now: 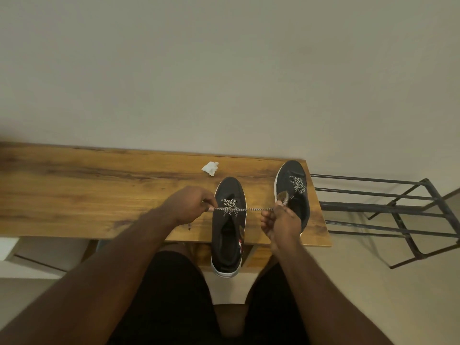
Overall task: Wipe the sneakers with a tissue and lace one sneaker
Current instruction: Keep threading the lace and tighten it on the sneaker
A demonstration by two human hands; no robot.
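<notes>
Two black sneakers with white soles stand on a wooden table [99, 195]. The near sneaker [229, 235] points away from me, its heel hanging over the table's front edge. Its black-and-white striped lace [251, 209] is stretched taut sideways across the eyelets. My left hand [189, 204] pinches the lace's left end, and my right hand [278, 220] pinches the right end. The second sneaker [295, 192], laced, sits at the table's right end, partly behind my right hand. A crumpled white tissue [210, 168] lies on the table beyond the near sneaker.
A black metal rack [388, 215] stands on the floor right of the table. A plain wall rises behind the table. A white object [37, 252] sits low at the left below the tabletop. My legs in dark shorts are under the front edge.
</notes>
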